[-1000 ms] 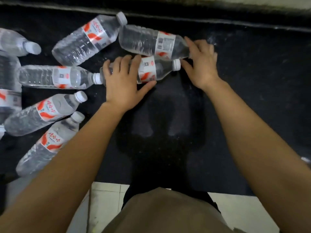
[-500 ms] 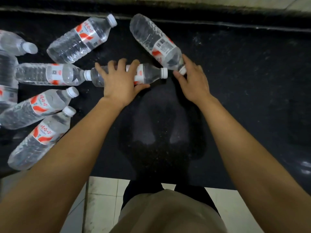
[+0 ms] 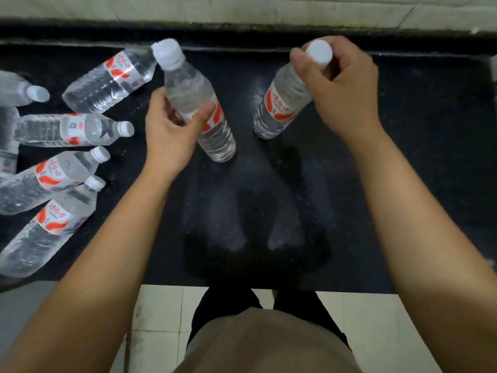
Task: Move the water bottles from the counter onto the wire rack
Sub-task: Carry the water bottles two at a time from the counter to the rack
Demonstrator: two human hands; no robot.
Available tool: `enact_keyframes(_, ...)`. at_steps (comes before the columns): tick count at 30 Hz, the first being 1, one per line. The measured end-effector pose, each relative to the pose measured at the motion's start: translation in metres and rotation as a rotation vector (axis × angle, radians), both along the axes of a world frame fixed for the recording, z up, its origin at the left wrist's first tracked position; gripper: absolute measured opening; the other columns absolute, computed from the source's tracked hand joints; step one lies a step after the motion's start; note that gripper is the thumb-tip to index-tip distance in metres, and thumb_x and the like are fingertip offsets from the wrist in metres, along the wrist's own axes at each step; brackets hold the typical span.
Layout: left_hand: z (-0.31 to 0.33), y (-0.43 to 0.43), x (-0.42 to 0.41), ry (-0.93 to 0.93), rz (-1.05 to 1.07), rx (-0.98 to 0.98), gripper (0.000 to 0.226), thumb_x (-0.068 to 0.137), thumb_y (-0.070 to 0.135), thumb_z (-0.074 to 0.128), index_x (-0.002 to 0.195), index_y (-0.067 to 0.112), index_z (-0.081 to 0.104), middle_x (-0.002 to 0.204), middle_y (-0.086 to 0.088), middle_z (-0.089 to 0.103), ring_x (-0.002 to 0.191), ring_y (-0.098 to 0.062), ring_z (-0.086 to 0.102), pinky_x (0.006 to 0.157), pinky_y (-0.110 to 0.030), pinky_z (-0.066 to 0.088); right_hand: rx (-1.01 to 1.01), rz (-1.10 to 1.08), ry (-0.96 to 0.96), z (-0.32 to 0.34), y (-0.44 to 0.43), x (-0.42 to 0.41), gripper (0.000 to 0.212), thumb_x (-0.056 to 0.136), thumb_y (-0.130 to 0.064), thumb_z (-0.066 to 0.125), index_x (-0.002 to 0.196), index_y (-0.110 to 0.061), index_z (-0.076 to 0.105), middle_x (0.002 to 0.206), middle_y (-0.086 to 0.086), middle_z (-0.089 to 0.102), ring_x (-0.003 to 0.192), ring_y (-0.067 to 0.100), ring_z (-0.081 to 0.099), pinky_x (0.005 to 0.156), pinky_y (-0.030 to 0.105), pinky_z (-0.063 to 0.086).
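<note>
My left hand (image 3: 172, 130) grips a clear water bottle (image 3: 191, 95) with a red-and-white label around its middle, cap up and tilted. My right hand (image 3: 341, 87) holds a second water bottle (image 3: 282, 106) by its neck, fingers curled round the white cap, its base near the black counter (image 3: 269, 197). Several more bottles lie on their sides at the left, among them one at the back (image 3: 110, 79) and one near the front edge (image 3: 45, 227). The wire rack is not in view.
A pale tiled wall (image 3: 242, 9) runs along the counter's far edge. Light floor tiles (image 3: 161, 313) and my own legs show below the counter's front edge. The lying bottles crowd the left side of the counter.
Both hands have lifted their bottles from lying flat to cap-up. My right hand moved up and right with its bottle; my left raised the bottle it was covering.
</note>
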State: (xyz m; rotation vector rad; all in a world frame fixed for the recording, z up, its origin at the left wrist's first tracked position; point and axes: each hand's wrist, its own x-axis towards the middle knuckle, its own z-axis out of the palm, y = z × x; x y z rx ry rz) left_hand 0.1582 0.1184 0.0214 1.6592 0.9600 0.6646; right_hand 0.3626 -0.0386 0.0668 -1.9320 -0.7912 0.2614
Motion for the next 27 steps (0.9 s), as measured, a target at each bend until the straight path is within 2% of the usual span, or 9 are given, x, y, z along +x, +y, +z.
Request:
enact_keyframes(4,-0.001,-0.004,0.002,-0.045,-0.070,-0.094,0.059,0.086,0.016,0.078,0.133,0.009,0.044,0.122,-0.002,0.065,0.112,-0.010,0.066,0.095,-0.027,0.052,-0.070,-0.002,-0.006,-0.017,0.010,-0.004,0.053,0.087,-0.059,0.064,0.117,-0.017,0.059,0.105,-0.007,0.047,0.102,0.013,0.054,0.089,0.027,0.049)
enact_keyframes(6,-0.002,-0.003,0.000,-0.055,-0.083,-0.146,0.063,0.085,0.017,0.078,0.137,0.007,0.043,0.126,-0.004,0.064,0.116,-0.015,0.065,0.097,-0.029,0.052,-0.060,0.119,0.122,-0.029,0.011,-0.009,0.055,0.089,-0.056,0.066,0.129,-0.023,0.049,0.119,-0.005,0.053,0.114,0.012,0.057,0.098,0.029,0.050)
enact_keyframes(9,-0.003,0.002,-0.004,-0.061,-0.097,-0.232,0.066,0.085,0.020,0.078,0.139,0.013,0.041,0.129,-0.003,0.062,0.121,-0.018,0.062,0.100,-0.034,0.052,-0.007,0.196,0.279,-0.038,0.016,-0.022,0.047,0.096,-0.046,0.064,0.133,-0.033,0.039,0.128,-0.007,0.060,0.112,-0.001,0.060,0.094,0.016,0.049)
enact_keyframes(12,-0.002,0.002,-0.004,-0.135,-0.095,-0.353,0.056,0.084,0.017,0.072,0.130,0.024,0.042,0.124,-0.001,0.060,0.119,-0.022,0.061,0.103,-0.040,0.051,0.025,0.187,0.256,-0.039,0.020,-0.034,0.043,0.099,-0.045,0.059,0.134,-0.034,0.037,0.131,-0.003,0.059,0.116,0.005,0.060,0.095,0.018,0.049)
enact_keyframes(15,0.000,0.006,0.001,-0.270,-0.013,-0.515,0.048,0.079,0.011,0.065,0.121,0.020,0.043,0.114,-0.004,0.059,0.108,-0.021,0.062,0.100,-0.041,0.050,0.075,0.115,0.284,-0.038,0.011,-0.039,0.043,0.100,-0.040,0.058,0.135,-0.027,0.037,0.128,-0.002,0.059,0.110,0.002,0.061,0.091,0.016,0.049)
enact_keyframes(17,0.000,0.013,0.004,-0.302,-0.001,-0.595,0.050,0.082,0.025,0.067,0.124,0.013,0.042,0.111,-0.005,0.059,0.101,-0.018,0.063,0.093,-0.039,0.055,0.096,0.015,0.394,-0.033,0.000,-0.040,0.042,0.102,-0.039,0.056,0.136,-0.021,0.039,0.122,-0.007,0.058,0.107,-0.001,0.060,0.091,0.018,0.049)
enact_keyframes(21,-0.003,0.018,0.016,-0.253,0.098,-0.668,0.083,0.085,0.052,0.071,0.139,-0.003,0.041,0.119,-0.011,0.060,0.089,-0.012,0.069,0.071,-0.027,0.057,0.232,-0.244,0.689,-0.018,-0.024,-0.043,0.051,0.089,-0.054,0.058,0.125,-0.018,0.052,0.113,-0.002,0.066,0.105,0.012,0.067,0.094,0.034,0.053)
enact_keyframes(24,0.001,0.009,0.023,-0.193,-0.061,-0.661,0.118,0.061,0.068,0.083,0.139,-0.010,0.040,0.127,-0.027,0.058,0.096,-0.023,0.070,0.076,-0.031,0.057,0.306,-0.360,0.749,0.001,-0.043,-0.049,0.054,0.067,-0.058,0.069,0.107,-0.024,0.058,0.099,-0.004,0.067,0.091,0.012,0.068,0.081,0.033,0.052)
enact_keyframes(27,0.020,-0.006,0.041,-0.192,-0.275,-0.630,0.118,0.065,0.069,0.080,0.136,-0.015,0.038,0.123,-0.031,0.058,0.099,-0.030,0.068,0.078,-0.033,0.055,0.327,-0.389,0.687,0.019,-0.064,-0.050,0.045,0.064,-0.054,0.071,0.094,-0.022,0.061,0.092,-0.001,0.068,0.087,0.015,0.067,0.081,0.037,0.054)
